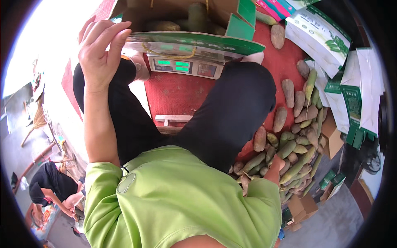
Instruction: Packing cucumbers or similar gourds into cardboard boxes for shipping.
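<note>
Green and reddish vegetables [298, 166] heaped at the right
Left hand [99, 51], fingers curled, beside the open box [223, 43]; right hand [275, 166] in the heap; cannot tell whether either grasps anything.

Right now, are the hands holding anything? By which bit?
It can't be told: the left hand is near the box, the right hand among the vegetables, grips unclear.

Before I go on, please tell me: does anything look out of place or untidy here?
Yes, somewhat. A few long vegetables lie on the red mat apart from the main pile, so they look scattered. The white-and-green cartons nearby lie at mixed angles, untidily. I see no clear damage.
</note>
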Motion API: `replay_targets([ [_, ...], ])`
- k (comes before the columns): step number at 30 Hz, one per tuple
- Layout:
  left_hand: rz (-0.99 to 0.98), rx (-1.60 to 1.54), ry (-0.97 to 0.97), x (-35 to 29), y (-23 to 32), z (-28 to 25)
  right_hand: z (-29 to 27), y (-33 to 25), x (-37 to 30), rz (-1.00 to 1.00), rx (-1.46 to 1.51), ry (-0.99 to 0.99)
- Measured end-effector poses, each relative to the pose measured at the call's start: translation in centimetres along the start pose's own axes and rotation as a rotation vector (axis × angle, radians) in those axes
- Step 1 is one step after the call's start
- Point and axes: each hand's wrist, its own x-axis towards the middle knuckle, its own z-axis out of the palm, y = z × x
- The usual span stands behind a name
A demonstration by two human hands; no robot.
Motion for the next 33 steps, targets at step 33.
replay_targets([
  [33, -0.030, -0.109, -0.048, -0.8, -1.0, -1.4, -24.8, -44.3, -48.2, -1.849, 0.274, -0.716],
])
